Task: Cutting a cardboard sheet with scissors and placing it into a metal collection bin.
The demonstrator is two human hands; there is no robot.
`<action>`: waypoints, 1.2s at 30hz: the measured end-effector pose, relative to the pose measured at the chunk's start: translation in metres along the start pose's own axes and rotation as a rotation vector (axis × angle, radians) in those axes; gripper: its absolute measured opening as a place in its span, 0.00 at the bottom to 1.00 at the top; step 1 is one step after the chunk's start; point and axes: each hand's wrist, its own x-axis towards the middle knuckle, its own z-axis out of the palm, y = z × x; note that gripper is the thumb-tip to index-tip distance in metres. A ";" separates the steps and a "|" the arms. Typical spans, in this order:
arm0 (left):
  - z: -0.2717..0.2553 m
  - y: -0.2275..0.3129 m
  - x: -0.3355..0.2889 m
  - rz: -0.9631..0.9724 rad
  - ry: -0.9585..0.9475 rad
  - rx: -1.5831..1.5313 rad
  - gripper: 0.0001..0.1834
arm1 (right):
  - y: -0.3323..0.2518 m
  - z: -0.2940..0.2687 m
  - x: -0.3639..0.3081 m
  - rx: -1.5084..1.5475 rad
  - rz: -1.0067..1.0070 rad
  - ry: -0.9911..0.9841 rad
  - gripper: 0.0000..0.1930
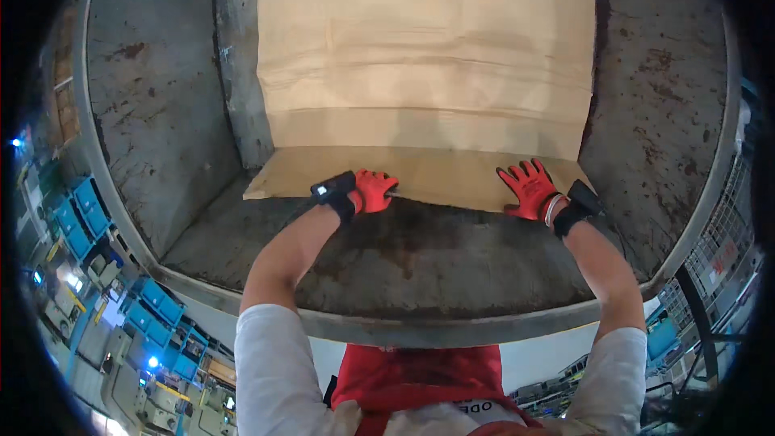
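Note:
A large brown cardboard sheet (428,40) lines the back of a grey metal bin, with a crease across it and its near flap (452,178) lying over the bin's floor. My left hand (373,191), in a red glove with a dark wrist strap, has its fingers curled at the flap's near edge. Beside its thumb is a small greyish tip that I cannot make out. Farther right, my right hand (531,189) rests palm down on the flap with the fingers spread. It wears a matching glove and a dark wrist device.
The bin's scuffed, rust-marked walls (153,97) rise to the left and right, and its rim (404,331) runs between my body and the cardboard. Outside stand blue bins (153,311) on the left and a wire mesh cage (718,250) on the right.

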 end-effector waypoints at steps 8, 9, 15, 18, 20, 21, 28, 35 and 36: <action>0.020 -0.028 0.025 -0.013 -0.168 -0.238 0.19 | -0.018 0.030 0.045 0.107 -0.098 -0.026 0.36; 0.019 -0.034 0.028 -0.004 -0.089 -0.322 0.18 | -0.015 0.040 0.058 0.085 -0.050 -0.027 0.32; -0.009 -0.024 0.053 -0.121 -0.036 0.080 0.15 | 0.015 0.052 0.108 0.137 0.139 -0.049 0.15; -0.016 -0.029 0.073 -0.191 0.071 0.248 0.16 | 0.026 0.054 0.132 -0.065 0.281 0.291 0.11; -0.014 -0.036 0.071 -0.201 0.248 0.316 0.19 | 0.021 0.045 0.149 -0.078 0.295 0.343 0.10; -0.015 -0.045 0.069 -0.213 0.447 0.392 0.23 | 0.012 0.033 0.161 0.022 0.331 0.158 0.10; 0.035 0.006 0.064 0.346 0.375 1.057 0.30 | 0.016 0.077 0.170 -0.111 0.468 0.241 0.09; 0.063 -0.008 0.065 0.260 0.083 -0.005 0.24 | -0.010 0.080 0.141 -0.028 0.427 0.626 0.15; 0.061 -0.008 0.070 0.223 0.050 -0.022 0.22 | -0.011 0.072 0.129 -0.009 0.375 0.806 0.17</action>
